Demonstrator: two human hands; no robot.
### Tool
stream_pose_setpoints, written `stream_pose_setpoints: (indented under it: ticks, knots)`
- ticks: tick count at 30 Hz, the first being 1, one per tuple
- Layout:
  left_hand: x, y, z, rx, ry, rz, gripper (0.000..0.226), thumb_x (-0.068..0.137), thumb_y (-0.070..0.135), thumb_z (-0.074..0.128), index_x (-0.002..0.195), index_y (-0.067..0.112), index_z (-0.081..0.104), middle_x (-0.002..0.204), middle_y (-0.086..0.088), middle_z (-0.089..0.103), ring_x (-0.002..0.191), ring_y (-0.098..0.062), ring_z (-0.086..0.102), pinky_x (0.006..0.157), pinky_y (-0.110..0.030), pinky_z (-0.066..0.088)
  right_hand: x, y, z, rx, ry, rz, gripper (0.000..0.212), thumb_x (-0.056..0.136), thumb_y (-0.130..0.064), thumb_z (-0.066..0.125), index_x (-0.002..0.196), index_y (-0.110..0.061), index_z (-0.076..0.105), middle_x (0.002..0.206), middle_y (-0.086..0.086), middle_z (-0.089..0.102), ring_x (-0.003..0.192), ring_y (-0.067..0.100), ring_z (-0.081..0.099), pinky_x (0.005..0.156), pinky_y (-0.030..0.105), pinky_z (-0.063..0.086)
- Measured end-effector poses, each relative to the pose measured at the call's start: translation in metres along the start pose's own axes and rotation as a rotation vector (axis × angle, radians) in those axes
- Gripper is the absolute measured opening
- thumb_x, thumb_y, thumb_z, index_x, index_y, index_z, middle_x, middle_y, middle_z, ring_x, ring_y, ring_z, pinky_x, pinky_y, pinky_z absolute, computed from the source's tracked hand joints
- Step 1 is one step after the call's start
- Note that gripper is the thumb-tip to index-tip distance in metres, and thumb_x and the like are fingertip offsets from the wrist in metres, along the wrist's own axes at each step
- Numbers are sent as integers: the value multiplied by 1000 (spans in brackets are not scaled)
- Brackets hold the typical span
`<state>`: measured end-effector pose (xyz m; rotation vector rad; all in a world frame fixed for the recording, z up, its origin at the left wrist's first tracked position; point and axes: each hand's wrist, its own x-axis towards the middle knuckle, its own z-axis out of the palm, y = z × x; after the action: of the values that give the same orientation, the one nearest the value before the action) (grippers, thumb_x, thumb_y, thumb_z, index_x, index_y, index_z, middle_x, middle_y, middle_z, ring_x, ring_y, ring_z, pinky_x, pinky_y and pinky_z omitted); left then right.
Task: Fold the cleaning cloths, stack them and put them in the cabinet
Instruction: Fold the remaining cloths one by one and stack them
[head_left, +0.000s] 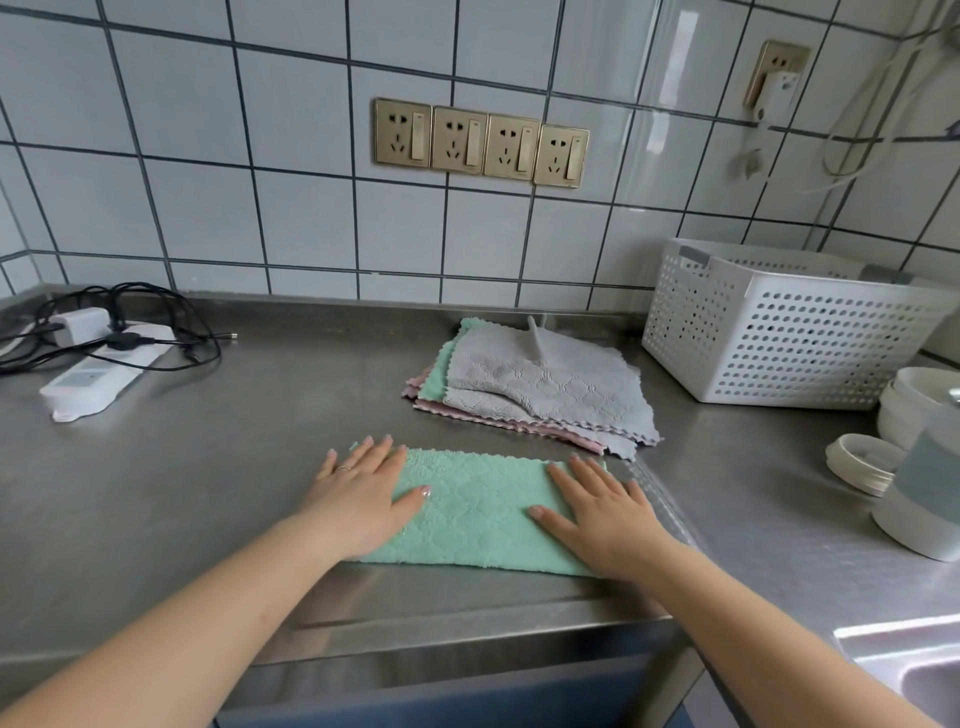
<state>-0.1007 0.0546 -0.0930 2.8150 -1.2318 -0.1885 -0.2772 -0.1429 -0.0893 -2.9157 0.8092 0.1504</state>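
Both hands (358, 493) flatten green cloth (478, 512); unfolded pile (540, 389) lies beyond.

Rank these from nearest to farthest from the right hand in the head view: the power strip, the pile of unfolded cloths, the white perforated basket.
From the right hand:
1. Pile of unfolded cloths, just beyond it on the counter.
2. White perforated basket, back right, against the wall.
3. Power strip, far left of the counter.

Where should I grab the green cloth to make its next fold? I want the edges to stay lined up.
Probably at one short end. The green cloth lies flat as a long strip on the steel counter, with the left hand and right hand pressing its ends. Pinch both right-end corners from the right and carry them over to the left end.
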Motion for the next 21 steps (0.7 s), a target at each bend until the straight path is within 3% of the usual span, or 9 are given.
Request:
stream_pose_setpoints:
  ticks: [3,5,8,10,13,17,21]
  knots:
    - [0,1,-2,-1,17,-3,70,94,60,16,151,23,4,159,4,-3,146,-15,-5,118,-44,-5,-2,11,-4,-18,10,41,80,83,-75,13,151,-34,6,160,-4,2,148,16,-1,118,51,1]
    - [-7,3,-4,2,101,52,69,92,61,20,150,23,18,158,4,11,146,-15,4,119,-43,-1,-10,12,-11,-60,101,-32,68,89,-67,30,148,-32,24,157,-5,18,146,17,11,118,48,2]
    - [-29,9,-8,-35,298,360,69,80,63,24,130,27,54,135,8,52,129,-15,44,110,-30,27,-30,5,-23,97,231,-332,44,87,-48,58,127,-30,58,131,-7,52,123,12,46,109,31,32]
    - [-45,15,-6,18,398,557,49,79,58,38,109,33,67,104,17,66,98,-8,62,87,-22,45,-44,-5,-26,103,155,-471,36,84,-45,63,117,-29,65,115,-10,57,107,7,52,95,23,41]
    - [-52,20,-1,103,415,649,29,76,51,49,91,39,70,82,21,64,72,-3,63,65,-18,51,-47,-17,-23,39,149,-518,26,88,-37,59,110,-26,68,107,-7,59,99,11,55,84,26,46]
    - [-53,23,-1,170,399,681,14,66,35,66,80,38,69,71,16,62,65,-8,61,59,-20,50,-44,-26,-22,20,164,-461,18,87,-26,54,98,-21,67,97,-5,64,85,12,57,76,26,48]
    - [-58,19,-5,251,410,609,11,60,26,70,68,32,66,62,11,55,62,-12,59,57,-23,48,-47,-42,-29,146,14,-356,9,83,-26,57,86,-26,66,80,-12,63,72,5,53,67,19,46]
